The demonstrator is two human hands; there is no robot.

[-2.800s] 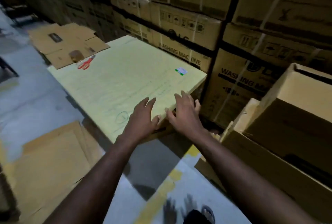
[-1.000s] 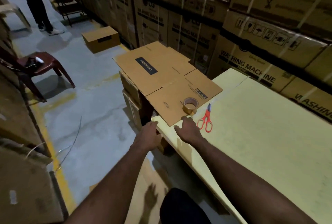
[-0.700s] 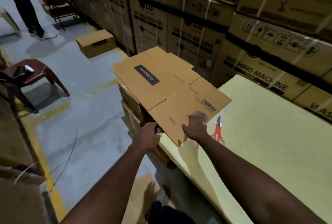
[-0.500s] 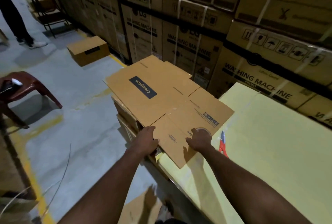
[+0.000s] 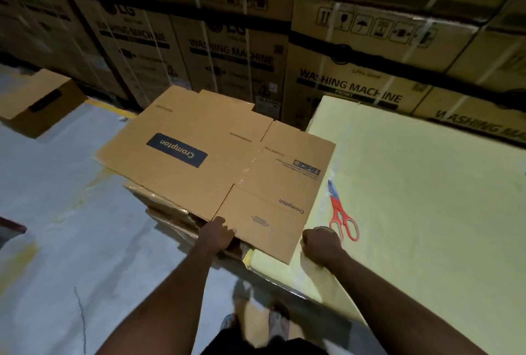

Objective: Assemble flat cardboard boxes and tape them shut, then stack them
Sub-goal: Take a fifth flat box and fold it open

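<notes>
The task looks barely begun. Nothing in view has been folded up, taped or stacked by this person.

The left hand [image 5: 217, 236] grips the near edge of the flat box [image 5: 216, 155], thumb on top and fingers curled at the edge. That box lies fully collapsed, its printed panels facing up. It rests on a pile of cardboard [image 5: 168, 209], and its right part overlaps the pale yellow board [image 5: 427, 198].

Just right of the box's near corner, the right hand [image 5: 320, 245] is closed over what looks like a roll of tape [image 5: 324, 229]. Only a rim of it shows above the knuckles. The red scissors [image 5: 341, 215] lie on the board just beyond that hand, untouched.

Opening the box out, folding its flaps, taping the seams and stacking it are all left to do. I would judge the next step to be lifting this flat off the pile.

As for containers, the small carton [image 5: 37, 101] on the floor at far left is closed, so its contents are hidden. The flat box holds nothing, being collapsed. Whether the pile beneath it is more flats or open boxes I cannot tell. The washing-machine cartons [image 5: 355, 90] along the far wall are strapped shut
</notes>
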